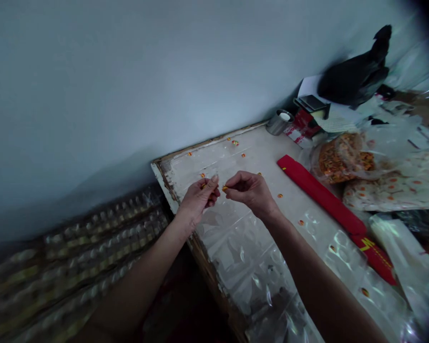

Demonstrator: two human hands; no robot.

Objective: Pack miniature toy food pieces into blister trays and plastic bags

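My right hand pinches a small yellow-orange piece between thumb and forefinger, just above the table. Close beside it on the left, my left hand is closed, thumb against curled fingers, with a bit of a similar yellow piece showing at them. The exact kind of these pieces is too small to tell. Several like them, orange, red and yellow, lie spread over the white tabletop, one right of my right hand. Clear plastic covers the near part of the table.
A long red packet lies across the right side. Behind it are a bag of small orange pieces, a metal can and a black plastic bag. Rows of clear-topped items stand low at left. A wall bounds the back.
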